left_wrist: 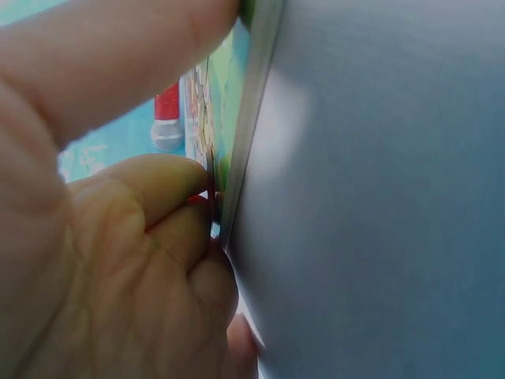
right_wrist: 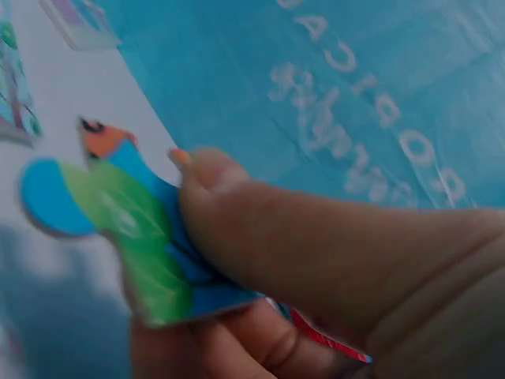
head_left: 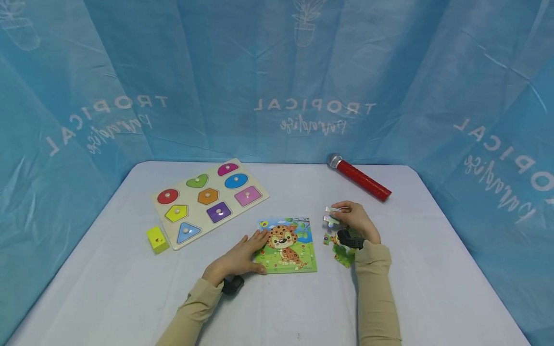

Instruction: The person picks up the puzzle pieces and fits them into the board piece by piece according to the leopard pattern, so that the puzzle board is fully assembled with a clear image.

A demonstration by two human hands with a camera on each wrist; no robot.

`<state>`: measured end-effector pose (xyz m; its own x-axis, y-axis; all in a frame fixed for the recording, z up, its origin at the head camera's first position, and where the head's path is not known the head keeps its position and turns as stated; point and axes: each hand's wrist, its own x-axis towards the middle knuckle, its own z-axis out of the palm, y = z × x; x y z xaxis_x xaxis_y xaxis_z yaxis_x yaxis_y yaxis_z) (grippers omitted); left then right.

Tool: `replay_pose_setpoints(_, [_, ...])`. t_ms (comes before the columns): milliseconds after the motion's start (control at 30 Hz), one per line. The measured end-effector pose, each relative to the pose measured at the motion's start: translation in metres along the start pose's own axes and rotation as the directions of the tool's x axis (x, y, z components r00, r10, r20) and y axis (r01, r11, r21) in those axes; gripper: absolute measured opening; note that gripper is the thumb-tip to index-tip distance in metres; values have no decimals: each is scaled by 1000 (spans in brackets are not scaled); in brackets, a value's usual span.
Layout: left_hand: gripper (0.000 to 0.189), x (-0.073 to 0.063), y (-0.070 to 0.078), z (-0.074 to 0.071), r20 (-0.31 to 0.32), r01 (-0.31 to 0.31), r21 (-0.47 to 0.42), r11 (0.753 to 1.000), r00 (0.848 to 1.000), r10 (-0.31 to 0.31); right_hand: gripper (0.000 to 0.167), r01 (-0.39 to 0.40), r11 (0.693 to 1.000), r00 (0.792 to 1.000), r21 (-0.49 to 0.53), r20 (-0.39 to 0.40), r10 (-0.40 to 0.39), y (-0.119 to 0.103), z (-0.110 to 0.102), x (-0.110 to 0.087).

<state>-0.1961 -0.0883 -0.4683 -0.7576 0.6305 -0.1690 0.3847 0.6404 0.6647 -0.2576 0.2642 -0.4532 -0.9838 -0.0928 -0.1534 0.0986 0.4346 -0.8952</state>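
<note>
The square leopard puzzle board [head_left: 294, 250] lies flat on the table. My left hand [head_left: 242, 252] rests over its left side, fingers on the picture and thumb at the near left corner. In the left wrist view, the board's edge [left_wrist: 254, 103] runs past that thumb and the fingertips. To the right of the board, my right hand [head_left: 356, 218] pinches a jigsaw piece [right_wrist: 134, 229] between thumb and fingers. The piece is blue and green with a bit of orange. Below that hand lie loose jigsaw pieces [head_left: 343, 255], partly hidden by the wrist camera.
A wooden shape board [head_left: 196, 230] with knobbed, coloured shapes lies at the back left. Beside its near left corner is a yellow block [head_left: 157, 240]. At the back right lies a red microphone [head_left: 361, 179]. A blue printed curtain [head_left: 277, 72] surrounds the white table [head_left: 298, 312].
</note>
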Motion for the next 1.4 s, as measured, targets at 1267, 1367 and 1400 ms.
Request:
replay_pose_setpoints(1267, [91,0,4,1,-6,-10,29,1000,1000,10,51,-51,974,997,-222,-76,34,20,-27,-40])
replay_pose_setpoints(1367, [91,-1,2,0,-8,-2,24,1000,1000,2,54,-57,961,996,-269,-77,38,27,-31,-46])
replay_pose_setpoints(1400, [91,-1,2,0,-9,-5,19,1000,1000,5,53,-53,955,996,-291,-79,31,28,-30,-47])
